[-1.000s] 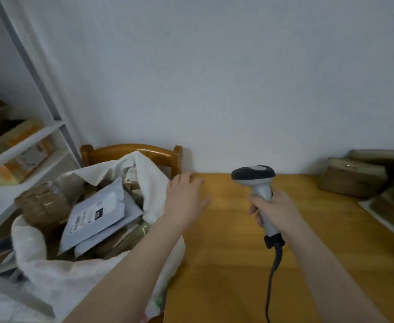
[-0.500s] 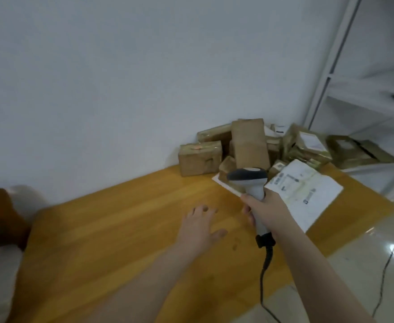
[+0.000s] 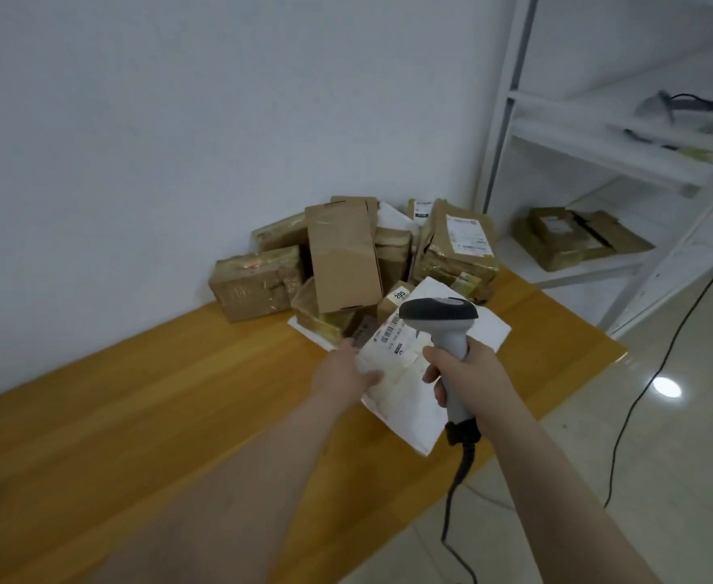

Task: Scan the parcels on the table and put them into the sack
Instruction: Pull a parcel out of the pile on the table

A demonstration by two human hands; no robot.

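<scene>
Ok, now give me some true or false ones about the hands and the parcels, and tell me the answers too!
1. The right hand holds the scanner. True.
2. The left hand is empty. False: it holds the white envelope by its edge.
3. The brown parcels are piled against the wall. True.
4. The scanner has no wire. False: a black cable hangs from the bottom of its handle.
</scene>
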